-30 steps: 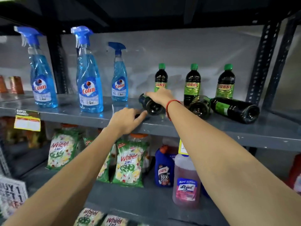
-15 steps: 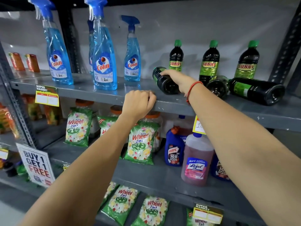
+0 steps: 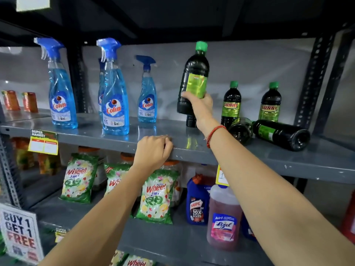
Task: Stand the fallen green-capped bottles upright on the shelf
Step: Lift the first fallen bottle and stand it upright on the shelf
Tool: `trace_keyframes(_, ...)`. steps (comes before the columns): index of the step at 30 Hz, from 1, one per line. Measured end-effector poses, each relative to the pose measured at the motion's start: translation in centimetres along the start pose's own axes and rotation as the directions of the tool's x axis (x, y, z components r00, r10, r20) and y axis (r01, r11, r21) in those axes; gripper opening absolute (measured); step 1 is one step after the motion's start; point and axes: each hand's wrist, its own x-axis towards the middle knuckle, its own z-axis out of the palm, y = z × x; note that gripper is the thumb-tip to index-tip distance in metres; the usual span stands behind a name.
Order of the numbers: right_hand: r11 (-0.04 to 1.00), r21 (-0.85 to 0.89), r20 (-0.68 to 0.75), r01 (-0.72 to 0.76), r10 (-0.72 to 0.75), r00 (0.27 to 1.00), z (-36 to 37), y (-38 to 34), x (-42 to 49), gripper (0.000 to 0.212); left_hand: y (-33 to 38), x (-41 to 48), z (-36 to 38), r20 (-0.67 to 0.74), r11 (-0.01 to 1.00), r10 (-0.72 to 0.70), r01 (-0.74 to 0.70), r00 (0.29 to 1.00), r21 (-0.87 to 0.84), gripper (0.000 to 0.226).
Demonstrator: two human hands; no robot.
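Note:
My right hand [image 3: 200,106] grips a dark green-capped bottle [image 3: 194,72] by its lower body and holds it upright in the air above the grey shelf [image 3: 107,138]. Behind my wrist, the base of another bottle [image 3: 191,121] stands on the shelf. Two upright Sunny bottles [image 3: 231,104] [image 3: 269,105] stand at the back right. In front of them two fallen bottles lie on their sides, one end-on [image 3: 241,130] and one lengthwise [image 3: 281,134]. My left hand [image 3: 153,149] is curled over the shelf's front edge.
Three blue Colin spray bottles [image 3: 115,104] stand on the same shelf to the left. Below are Wheel detergent packs [image 3: 156,198], a Harpic bottle [image 3: 196,204] and a Lizol bottle [image 3: 223,221]. A dark perforated upright [image 3: 311,81] bounds the shelf on the right.
My right hand has lifted the leftmost fallen bottle off the shelf and turned it upright, cap on top. My left hand stays curled on the shelf edge. The view has tilted upward.

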Motion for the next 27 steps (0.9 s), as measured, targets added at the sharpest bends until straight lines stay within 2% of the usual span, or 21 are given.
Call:
trace_keyframes(4, 0.963, -0.264, -0.079, -0.049, 0.029, 0.996, -0.6, 1.6, -0.2, 0.057, 0.2, 0.1, -0.2, 0.001, 1.000, -0.011, 0.011, 1.000, 0.015, 0.049)
trace_keyframes(7, 0.899, -0.437, -0.072, -0.028, -0.004, 0.997, -1.4, 3.2, 0.0, 0.057, 0.3, 0.1, -0.2, 0.017, 0.999, -0.037, 0.036, 0.999, 0.016, 0.051)
trace_keyframes(9, 0.872, -0.489, -0.043, -0.028, 0.009, 0.999, -1.6, 3.2, 0.2, 0.056, 0.3, 0.0, -0.2, 0.010, 0.999, -0.038, 0.038, 0.999, 0.009, 0.050)
trace_keyframes(12, 0.826, -0.563, 0.028, -0.008, 0.028, 0.999, -1.6, 3.1, 0.7, 0.068, 0.3, 0.1, -0.2, 0.022, 0.999, -0.037, 0.037, 0.999, -0.008, 0.052)
trace_keyframes(14, 0.836, -0.548, 0.048, -0.029, 0.066, 0.997, -1.6, 3.1, 0.8, 0.073, 0.3, 0.1, -0.1, 0.026, 0.999, -0.045, 0.045, 0.999, -0.011, 0.053)
trace_keyframes(16, 0.869, -0.491, 0.087, -0.071, 0.129, 0.988, -1.9, 3.3, 0.9, 0.064, 0.3, 0.1, -0.1, 0.024, 0.999, -0.044, 0.044, 0.999, -0.010, 0.052)
trace_keyframes(19, 0.899, -0.416, 0.156, -0.136, 0.218, 0.963, -2.5, 3.8, 1.1, 0.027, 0.3, 0.1, -0.2, 0.014, 0.999, -0.044, 0.044, 0.999, -0.004, 0.050)
trace_keyframes(20, 0.892, -0.430, 0.167, -0.138, 0.229, 0.959, -2.7, 4.0, 1.2, 0.023, 0.4, 0.1, -0.2, 0.015, 0.999, -0.046, 0.046, 0.999, -0.001, 0.050)
trace_keyframes(21, 0.880, -0.459, 0.180, -0.121, 0.226, 0.957, -3.0, 4.2, 1.4, 0.025, 0.4, 0.1, -0.2, 0.015, 0.999, -0.049, 0.049, 0.999, 0.003, 0.049)
trace_keyframes(24, 0.759, -0.651, 0.134, -0.002, 0.118, 0.984, -3.5, 4.6, 1.5, 0.060, 0.5, 0.1, -0.2, 0.027, 0.999, -0.051, 0.051, 0.998, 0.006, 0.049)
trace_keyframes(25, 0.728, -0.686, 0.106, 0.014, 0.081, 0.991, -3.5, 4.6, 1.3, 0.066, 0.4, 0.1, -0.2, 0.032, 0.999, -0.048, 0.048, 0.998, 0.007, 0.049)
trace_keyframes(27, 0.724, -0.690, 0.120, -0.008, 0.124, 0.985, -3.5, 4.7, 1.2, 0.070, 0.4, 0.1, -0.2, 0.041, 0.999, -0.043, 0.043, 0.998, 0.011, 0.049)
